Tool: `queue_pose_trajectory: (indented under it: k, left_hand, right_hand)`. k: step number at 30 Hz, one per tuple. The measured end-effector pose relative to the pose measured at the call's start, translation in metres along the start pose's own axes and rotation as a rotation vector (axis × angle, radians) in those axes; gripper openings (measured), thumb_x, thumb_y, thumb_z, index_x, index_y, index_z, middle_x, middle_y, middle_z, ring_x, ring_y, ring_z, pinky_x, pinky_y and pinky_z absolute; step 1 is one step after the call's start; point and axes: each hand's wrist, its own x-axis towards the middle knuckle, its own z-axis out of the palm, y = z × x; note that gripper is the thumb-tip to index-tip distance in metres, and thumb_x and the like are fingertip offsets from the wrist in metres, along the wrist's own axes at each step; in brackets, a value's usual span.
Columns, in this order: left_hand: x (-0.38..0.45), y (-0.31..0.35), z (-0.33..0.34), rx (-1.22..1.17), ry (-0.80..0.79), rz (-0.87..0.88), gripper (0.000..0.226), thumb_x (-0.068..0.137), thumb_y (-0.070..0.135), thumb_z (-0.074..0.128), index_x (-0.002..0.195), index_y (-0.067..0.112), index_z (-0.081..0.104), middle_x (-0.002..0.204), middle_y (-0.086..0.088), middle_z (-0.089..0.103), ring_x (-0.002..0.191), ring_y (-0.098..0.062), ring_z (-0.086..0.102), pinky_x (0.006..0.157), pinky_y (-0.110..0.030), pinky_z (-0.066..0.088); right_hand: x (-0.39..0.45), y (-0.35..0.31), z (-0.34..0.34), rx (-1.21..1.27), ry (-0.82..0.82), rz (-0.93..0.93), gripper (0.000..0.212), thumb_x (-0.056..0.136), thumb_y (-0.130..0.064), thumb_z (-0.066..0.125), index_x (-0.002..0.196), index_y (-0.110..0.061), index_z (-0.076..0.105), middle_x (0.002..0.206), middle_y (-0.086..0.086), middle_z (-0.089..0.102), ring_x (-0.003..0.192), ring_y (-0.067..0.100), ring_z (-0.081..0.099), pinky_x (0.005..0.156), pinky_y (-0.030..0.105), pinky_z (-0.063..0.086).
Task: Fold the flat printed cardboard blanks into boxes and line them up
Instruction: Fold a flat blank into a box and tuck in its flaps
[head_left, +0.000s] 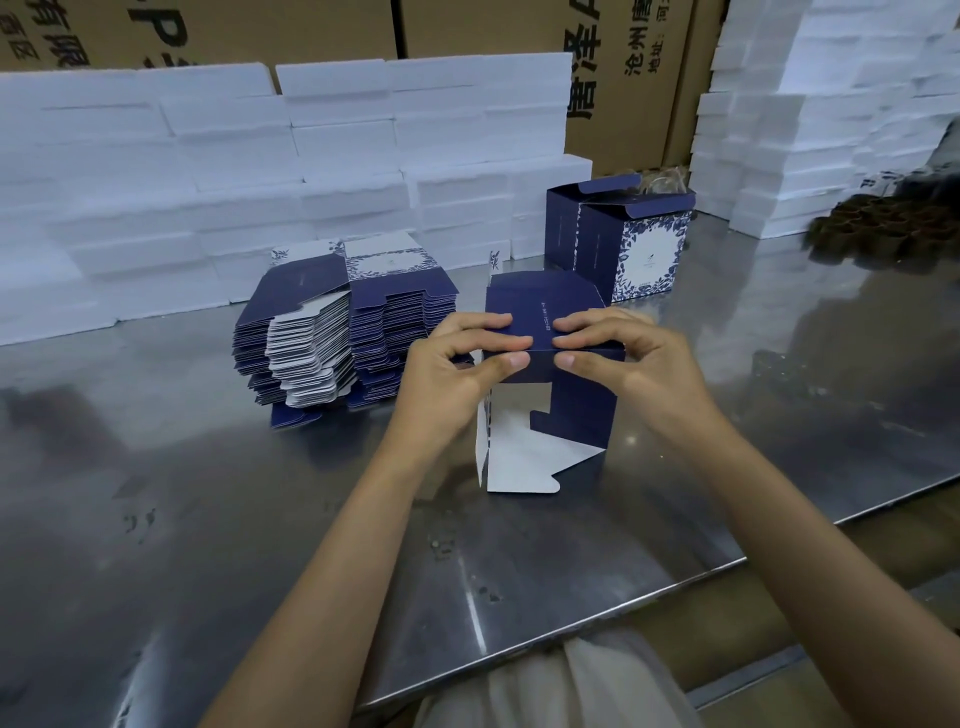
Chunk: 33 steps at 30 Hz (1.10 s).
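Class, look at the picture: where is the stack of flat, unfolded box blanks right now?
In the head view, the stack of flat blanks sits on the metal table, just left of the left hand, in front of the white foam blocks.

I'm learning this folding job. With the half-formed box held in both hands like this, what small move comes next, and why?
Probably fold the loose white flap inward. The left hand and right hand pinch the half-formed box squared up, but its near end hangs open, unlike the folded boxes standing behind.

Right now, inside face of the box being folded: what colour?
Plain white inside the half-folded box; navy outside. Head view, the only one.
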Motion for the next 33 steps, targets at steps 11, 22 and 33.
queue_pose_trajectory:
  k: [11, 22, 33]
  left_hand:
    - [0.002, -0.009, -0.004, -0.014, 0.047, -0.004, 0.021, 0.085, 0.006, 0.077, 0.097, 0.022, 0.079, 0.117, 0.007, 0.072, 0.115, -0.001, 0.062, 0.097, -0.020, 0.049]
    - [-0.003, -0.020, -0.009, -0.193, 0.305, -0.200, 0.048, 0.099, 0.009, 0.059, 0.140, 0.031, 0.047, 0.111, 0.006, 0.067, 0.086, -0.005, 0.068, 0.065, -0.019, 0.052]
    - [-0.025, -0.022, 0.002, -0.058, -0.344, -0.634, 0.020, 0.097, 0.016, 0.064, 0.115, 0.007, 0.062, 0.076, -0.004, 0.073, 0.050, -0.008, 0.051, 0.034, -0.020, 0.034]
  right_hand:
    - [0.001, 0.004, -0.008, -0.003, -0.042, 0.026, 0.028, 0.084, -0.001, 0.077, 0.103, -0.022, 0.076, 0.118, -0.001, 0.073, 0.128, 0.008, 0.057, 0.106, 0.023, 0.043]
    - [-0.028, 0.029, 0.006, 0.265, 0.081, 0.356, 0.097, 0.062, -0.080, 0.072, 0.148, -0.046, 0.041, 0.151, -0.014, 0.050, 0.139, 0.003, 0.047, 0.118, 0.035, 0.038]
    - [0.009, -0.005, 0.001, -0.013, -0.076, 0.163, 0.066, 0.073, -0.054, 0.075, 0.135, -0.038, 0.059, 0.135, -0.018, 0.061, 0.121, 0.002, 0.061, 0.096, 0.019, 0.052]
